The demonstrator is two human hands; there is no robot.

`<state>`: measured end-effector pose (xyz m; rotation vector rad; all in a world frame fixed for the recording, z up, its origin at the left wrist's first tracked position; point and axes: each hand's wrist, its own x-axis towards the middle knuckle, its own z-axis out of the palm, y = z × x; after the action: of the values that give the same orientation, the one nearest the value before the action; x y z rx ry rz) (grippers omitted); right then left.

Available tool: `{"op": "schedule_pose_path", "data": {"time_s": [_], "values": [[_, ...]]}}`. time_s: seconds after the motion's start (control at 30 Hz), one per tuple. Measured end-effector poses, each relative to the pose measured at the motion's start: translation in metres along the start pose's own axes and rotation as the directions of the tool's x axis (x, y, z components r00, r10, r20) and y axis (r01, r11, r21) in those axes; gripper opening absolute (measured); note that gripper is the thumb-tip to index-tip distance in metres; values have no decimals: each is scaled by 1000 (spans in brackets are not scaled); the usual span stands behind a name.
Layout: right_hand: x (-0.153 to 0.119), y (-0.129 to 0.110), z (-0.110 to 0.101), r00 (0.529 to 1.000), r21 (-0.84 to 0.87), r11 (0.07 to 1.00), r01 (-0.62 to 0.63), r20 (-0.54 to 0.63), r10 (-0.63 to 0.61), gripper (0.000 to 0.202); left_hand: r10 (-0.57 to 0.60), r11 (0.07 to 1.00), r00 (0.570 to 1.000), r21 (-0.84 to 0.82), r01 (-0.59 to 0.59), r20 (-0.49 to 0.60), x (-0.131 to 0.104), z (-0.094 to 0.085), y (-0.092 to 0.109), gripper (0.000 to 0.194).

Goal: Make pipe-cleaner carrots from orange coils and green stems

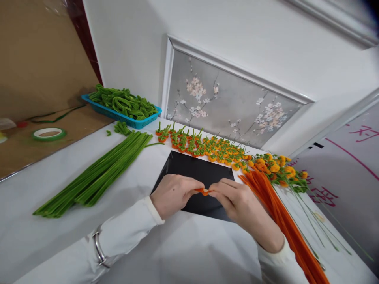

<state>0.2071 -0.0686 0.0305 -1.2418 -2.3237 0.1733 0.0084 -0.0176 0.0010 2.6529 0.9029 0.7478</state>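
Above a black mat (192, 165), my left hand (176, 193) and my right hand (233, 197) meet fingertip to fingertip. Both pinch a short orange pipe cleaner (204, 192), one end in each hand, bent at the middle. Most of it is hidden by the fingers. Beside my right forearm lies a bundle of long orange pipe cleaners (275, 209). Left of my left hand, a bundle of long green pipe cleaners (100, 169) rests on the white table.
Small orange and yellow pipe-cleaner pumpkins (213, 148) with green stems line the table's back. A blue basket (118, 115) holds looped green pieces. Stemmed yellow-orange flowers (275, 167) lie right. Green tape (49, 134) sits on a brown board (74, 130). A framed floral panel (231, 86) stands behind.
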Motion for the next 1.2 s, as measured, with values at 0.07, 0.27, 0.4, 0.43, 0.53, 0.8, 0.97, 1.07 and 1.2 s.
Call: {"op": "schedule_pose_path", "data": {"time_s": [0.07,0.27,0.4,0.43,0.53,0.8,0.97,1.07,1.2], "values": [[2,3,1,998,77,997,-12,-55,16,18,30,1000,999,2,-30,29,1,0,1,20],[9,17,3,989,196,975,-103,-88,122,11,134,991,990,-25,-133,48,1,4,4,19],[8,28,3,981,235,953,-191,62,181,24,169,981,985,-100,-164,41,-1,5,8,18],[7,30,4,976,242,948,-206,117,182,28,158,982,987,-111,-153,41,-1,5,9,18],[5,32,8,958,293,933,-210,251,137,33,79,988,997,-136,-77,10,-1,3,10,19],[0,15,12,962,165,979,-123,264,76,19,-67,978,994,-205,47,-90,2,0,3,33],[-4,7,10,971,10,998,-56,233,52,28,-88,980,993,-188,71,-82,2,-4,1,33],[-6,3,11,976,-87,996,-25,212,43,28,-101,987,993,-131,92,-65,2,-5,1,31],[-7,-4,10,976,-141,990,13,218,18,28,-99,994,995,-43,97,-30,2,-4,3,25]]}}
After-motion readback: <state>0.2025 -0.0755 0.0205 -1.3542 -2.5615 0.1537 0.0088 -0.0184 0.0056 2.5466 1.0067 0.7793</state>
